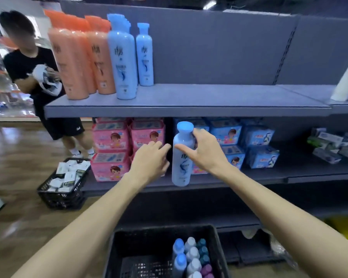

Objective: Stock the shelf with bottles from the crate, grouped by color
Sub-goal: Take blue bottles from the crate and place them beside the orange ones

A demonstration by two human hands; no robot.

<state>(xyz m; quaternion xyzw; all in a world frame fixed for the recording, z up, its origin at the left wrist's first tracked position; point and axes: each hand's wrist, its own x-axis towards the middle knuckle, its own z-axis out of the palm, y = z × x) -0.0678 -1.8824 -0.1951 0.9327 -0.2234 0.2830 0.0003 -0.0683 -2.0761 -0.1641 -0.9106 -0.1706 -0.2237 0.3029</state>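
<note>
Bright, even light comes from overhead. The upper shelf throws deep shadow over the packs beneath it. Wide-angle distortion bends the shelf edges and stretches the frame's corners. The picture is soft overall, with the wooden floor streaked by blur.

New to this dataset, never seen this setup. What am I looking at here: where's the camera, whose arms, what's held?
There is no robot. A person wears one wide-angle camera on the head, looking forward and down, so the two bare arms are theirs. The right hand grips a light blue bottle near its neck, in front of the lower shelf. The left hand is beside it, open and holding nothing. On the top shelf stand orange bottles, then blue bottles, grouped by color. The black crate at the bottom holds more bottles. Another person stands at the left with their own basket.
</note>
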